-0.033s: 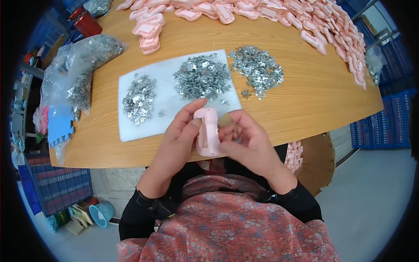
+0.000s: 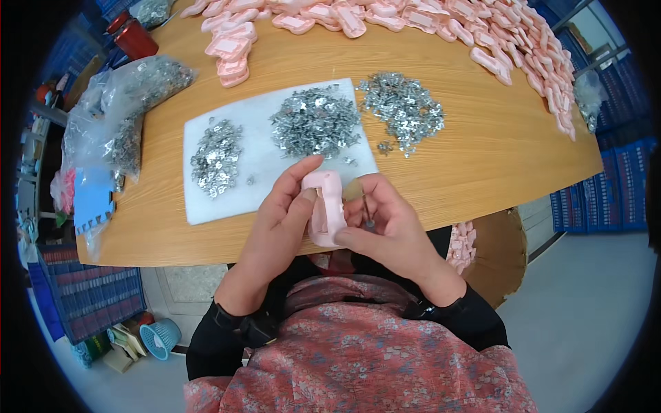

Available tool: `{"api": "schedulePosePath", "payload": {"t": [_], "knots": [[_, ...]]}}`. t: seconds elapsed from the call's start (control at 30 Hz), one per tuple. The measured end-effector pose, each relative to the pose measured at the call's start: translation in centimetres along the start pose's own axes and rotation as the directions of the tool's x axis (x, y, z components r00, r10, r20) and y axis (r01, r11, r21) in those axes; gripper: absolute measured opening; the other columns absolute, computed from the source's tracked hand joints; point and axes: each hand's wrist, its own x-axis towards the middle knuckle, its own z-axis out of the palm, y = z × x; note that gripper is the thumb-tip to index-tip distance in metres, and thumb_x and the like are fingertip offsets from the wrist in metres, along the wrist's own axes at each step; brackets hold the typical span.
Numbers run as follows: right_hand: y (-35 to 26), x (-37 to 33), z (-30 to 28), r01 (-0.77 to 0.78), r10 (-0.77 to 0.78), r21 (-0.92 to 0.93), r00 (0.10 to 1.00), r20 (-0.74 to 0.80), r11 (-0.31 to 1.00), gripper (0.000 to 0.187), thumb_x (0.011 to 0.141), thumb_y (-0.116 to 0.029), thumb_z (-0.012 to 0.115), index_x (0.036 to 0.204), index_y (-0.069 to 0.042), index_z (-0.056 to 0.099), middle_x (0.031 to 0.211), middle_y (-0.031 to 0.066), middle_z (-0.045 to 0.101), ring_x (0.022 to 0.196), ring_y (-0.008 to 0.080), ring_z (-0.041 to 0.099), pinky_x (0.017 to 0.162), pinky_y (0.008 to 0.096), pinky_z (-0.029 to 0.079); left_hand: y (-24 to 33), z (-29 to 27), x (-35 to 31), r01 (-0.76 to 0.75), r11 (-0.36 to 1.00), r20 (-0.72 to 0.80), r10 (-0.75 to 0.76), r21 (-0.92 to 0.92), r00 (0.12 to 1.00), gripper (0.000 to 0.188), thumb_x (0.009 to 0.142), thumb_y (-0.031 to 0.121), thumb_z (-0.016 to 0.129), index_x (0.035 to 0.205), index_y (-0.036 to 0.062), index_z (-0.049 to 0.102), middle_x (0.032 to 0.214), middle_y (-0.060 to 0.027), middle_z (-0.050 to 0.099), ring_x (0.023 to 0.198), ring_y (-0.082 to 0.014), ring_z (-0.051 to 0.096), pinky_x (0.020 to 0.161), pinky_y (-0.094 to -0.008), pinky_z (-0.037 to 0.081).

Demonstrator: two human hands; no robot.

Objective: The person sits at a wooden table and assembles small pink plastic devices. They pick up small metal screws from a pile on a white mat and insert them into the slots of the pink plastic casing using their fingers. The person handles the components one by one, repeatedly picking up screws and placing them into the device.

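A pale pink plastic shell (image 2: 332, 203) with a long recess is held upright over the table's near edge. My left hand (image 2: 279, 224) grips its left side, thumb on the recess and index finger extended past the top. At its right side, my right hand (image 2: 389, 224) has the thumb against the shell's lower edge and the other fingers curled. A tan covering (image 2: 353, 190) is on or by a right fingertip. A thin dark piece (image 2: 368, 208) with a bluish end shows among the right fingers; its kind is unclear.
A white foam sheet (image 2: 258, 206) carries two heaps of small metal clips (image 2: 313, 124); another clip heap (image 2: 406, 110) lies on the wood. Many pink shells (image 2: 413, 17) line the far edge. Clear bags of clips (image 2: 131, 103) and a red jar (image 2: 134, 38) stand left. A cardboard box (image 2: 499, 258) sits below right.
My right thumb has shifted left onto the shell's lower edge, and the right fingers, blurred before, show more clearly. The whole view has slid slightly.
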Motion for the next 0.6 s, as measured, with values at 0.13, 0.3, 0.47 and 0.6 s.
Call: {"api": "schedulePosePath", "payload": {"t": [0.13, 0.3, 0.47, 0.6], "knots": [[0.6, -0.1, -1.3, -0.154, 0.159, 0.088, 0.986, -0.047, 0.984, 0.032, 0.092, -0.004, 0.068, 0.116, -0.003, 0.047, 0.093, 0.0034, 0.065, 0.085, 0.0057, 0.060, 0.072, 0.0213, 0.048, -0.2, -0.4, -0.3, -0.077, 0.997, 0.011, 0.077, -0.001, 0.997, 0.048, 0.099, 0.008, 0.053, 0.145, 0.0042, 0.039, 0.116, -0.0080, 0.062, 0.105, -0.0128, 0.060, 0.091, -0.0275, 0.050], [0.8, 0.1, -0.6, -0.109, 0.107, 0.145, 0.994, 0.024, 0.983, 0.028, 0.092, -0.006, 0.067, 0.114, -0.003, 0.050, 0.092, 0.0037, 0.067, 0.083, 0.0060, 0.061, 0.071, 0.0219, 0.049, -0.2, -0.8, -0.3, 0.243, 0.897, 0.129, -0.210, -0.369, 0.969, 0.056, 0.093, 0.014, 0.062, 0.143, 0.0030, 0.041, 0.108, -0.0060, 0.064, 0.093, -0.0142, 0.064, 0.082, -0.0285, 0.055], [-0.2, 0.7, -2.6, 0.005, -0.089, -0.463, 0.983, -0.161, 0.886, 0.020, 0.088, -0.005, 0.070, 0.106, -0.003, 0.060, 0.088, 0.0029, 0.068, 0.076, 0.0062, 0.060, 0.067, 0.0226, 0.049, -0.7, -2.7, -0.7, 0.220, 0.851, 0.172, -0.154, -0.478, 0.973, 0.054, 0.091, 0.026, 0.065, 0.136, 0.0049, 0.046, 0.101, -0.0078, 0.062, 0.089, -0.0193, 0.063, 0.077, -0.0376, 0.059], [-0.5, 2.1, -7.9, -0.042, -0.329, -0.742, 0.879, -0.346, 0.669, 0.019, 0.085, -0.001, 0.070, 0.103, -0.002, 0.063, 0.084, 0.0039, 0.068, 0.074, 0.0082, 0.061, 0.066, 0.0239, 0.049, -0.6, -3.9, -1.1, 0.152, 0.810, 0.148, -0.081, -0.567, 0.986, 0.042, 0.094, 0.028, 0.061, 0.129, 0.0081, 0.050, 0.111, -0.0138, 0.061, 0.103, -0.0262, 0.063, 0.081, -0.0519, 0.060]]}}
